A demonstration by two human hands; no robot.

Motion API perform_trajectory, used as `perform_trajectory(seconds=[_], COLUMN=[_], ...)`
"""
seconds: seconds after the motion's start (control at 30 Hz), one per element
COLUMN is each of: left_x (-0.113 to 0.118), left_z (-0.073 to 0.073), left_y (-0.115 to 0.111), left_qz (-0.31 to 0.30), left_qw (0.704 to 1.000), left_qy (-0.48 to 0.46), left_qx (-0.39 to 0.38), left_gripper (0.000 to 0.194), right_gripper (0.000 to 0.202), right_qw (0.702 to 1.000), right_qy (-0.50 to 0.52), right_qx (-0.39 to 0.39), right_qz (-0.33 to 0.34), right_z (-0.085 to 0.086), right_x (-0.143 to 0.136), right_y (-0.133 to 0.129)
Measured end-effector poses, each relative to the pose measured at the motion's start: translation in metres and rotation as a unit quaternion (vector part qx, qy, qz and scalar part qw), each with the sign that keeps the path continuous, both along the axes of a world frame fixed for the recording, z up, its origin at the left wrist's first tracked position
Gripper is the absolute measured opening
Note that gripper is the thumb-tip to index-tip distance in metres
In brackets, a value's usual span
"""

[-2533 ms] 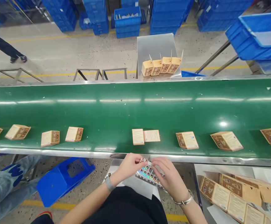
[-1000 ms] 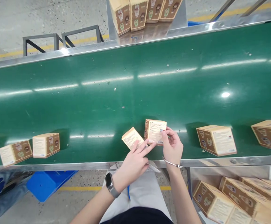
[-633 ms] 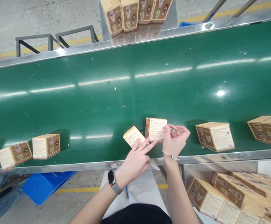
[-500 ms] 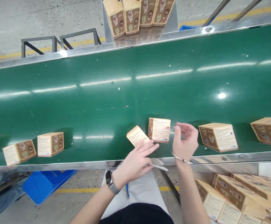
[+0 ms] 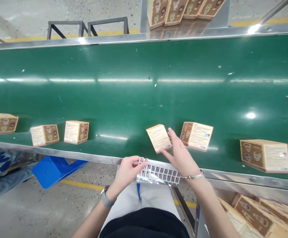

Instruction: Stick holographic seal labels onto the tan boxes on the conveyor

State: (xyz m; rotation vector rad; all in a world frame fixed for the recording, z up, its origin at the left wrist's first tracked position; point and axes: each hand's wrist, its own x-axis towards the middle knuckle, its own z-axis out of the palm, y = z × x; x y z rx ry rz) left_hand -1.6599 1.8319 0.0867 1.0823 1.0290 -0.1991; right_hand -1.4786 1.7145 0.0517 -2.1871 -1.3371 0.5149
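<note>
A sheet of small red-and-grey stickers (image 5: pixel 158 173) hangs just below the near edge of the belt. My left hand (image 5: pixel 130 170) pinches its left end between thumb and fingers. Over the belt, my right hand (image 5: pixel 180 150) reaches to a small tan carton (image 5: pixel 157 137). Its thumb is at the carton's lower edge and its fingers lie stretched along the right side, apart from the thumb. To the right of that hand sits another printed carton (image 5: pixel 199 135), brown on one side, with a small coloured label on its pale side.
A green conveyor belt (image 5: pixel 124 102) with metal rails runs across. More cartons (image 5: pixel 76 132) stand left, and one carton (image 5: pixel 265 155) right. Taller boxes (image 5: pixel 176 11) stand beyond the far rail; stacked boxes (image 5: pixel 255 211) lie below right. A blue stool (image 5: pixel 49 170) and a person's leg are at lower left.
My left hand has drawn back from the tan carton, and the sticker sheet now faces up. My right hand has moved left to that carton, which has turned and lies farther from its neighbour.
</note>
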Motion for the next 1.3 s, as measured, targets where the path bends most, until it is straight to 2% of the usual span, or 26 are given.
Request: perform_trajectory(seconds=[0.07, 0.1, 0.2, 0.27, 0.43, 0.57, 0.67, 0.7, 0.77, 0.83, 0.9, 1.0, 1.07, 1.17, 1.3], left_x=[-0.005, -0.007, -0.011, -0.013, -0.018, -0.022, -0.026, -0.027, -0.028, -0.027, -0.022, -0.012, -0.006, -0.001, -0.002], left_z=[0.0, 0.001, 0.003, 0.005, 0.01, 0.004, -0.007, -0.011, -0.016, -0.019, -0.02, -0.024, -0.03, -0.039, -0.043], left_y=[0.004, 0.004, 0.005, 0.006, 0.014, 0.02, 0.023, 0.023, 0.024, 0.024, 0.023, 0.021, 0.022, 0.024, 0.031], left_qz=[0.015, 0.023, 0.047, 0.058, 0.037, 0.015, 0.001, -0.02, -0.1, -0.202, -0.294, -0.401, -0.44, -0.463, -0.474], left_qw=[1.0, 1.0, 0.998, 0.996, 0.99, 0.987, 0.99, 0.994, 0.994, 0.966, 0.904, 0.793, 0.749, 0.726, 0.721], left_qy=[-0.002, -0.007, -0.027, -0.043, -0.067, -0.075, -0.065, -0.058, -0.048, -0.087, -0.17, -0.25, -0.251, -0.237, -0.237], left_qx=[0.0, -0.002, -0.018, -0.046, -0.115, -0.145, -0.123, -0.095, 0.003, 0.135, 0.259, 0.385, 0.427, 0.449, 0.446], left_gripper=[0.041, 0.042, 0.042, 0.041, 0.033, 0.032, 0.031, 0.028, 0.019, 0.012, 0.01, 0.013, 0.015, 0.016, 0.014], right_gripper=[0.063, 0.055, 0.032, 0.025, 0.016, 0.015, 0.015, 0.012, 0.006, 0.016, 0.029, 0.038, 0.038, 0.035, 0.03], right_qw=[0.999, 0.999, 0.997, 0.995, 0.99, 0.987, 0.99, 0.99, 0.978, 0.948, 0.912, 0.884, 0.883, 0.893, 0.917], right_qy=[-0.013, -0.017, 0.0, -0.001, -0.052, -0.062, 0.016, 0.052, 0.122, 0.198, 0.271, 0.312, 0.301, 0.271, 0.224], right_qx=[0.026, 0.037, 0.057, 0.054, 0.057, 0.097, 0.132, 0.132, 0.112, 0.094, 0.091, 0.107, 0.122, 0.132, 0.124], right_qz=[-0.03, -0.024, 0.051, 0.087, 0.117, 0.109, 0.044, -0.005, -0.126, -0.232, -0.293, -0.331, -0.339, -0.335, -0.307], right_z=[0.009, 0.016, 0.036, 0.043, 0.042, 0.044, 0.047, 0.046, 0.038, 0.021, 0.002, -0.021, -0.028, -0.03, -0.032], right_x=[-0.008, -0.013, -0.035, -0.049, -0.065, -0.069, -0.063, -0.058, -0.043, -0.028, -0.019, -0.019, -0.025, -0.033, -0.035], right_y=[0.005, 0.007, 0.014, 0.018, 0.023, 0.022, 0.019, 0.019, 0.019, 0.021, 0.026, 0.035, 0.039, 0.041, 0.04])
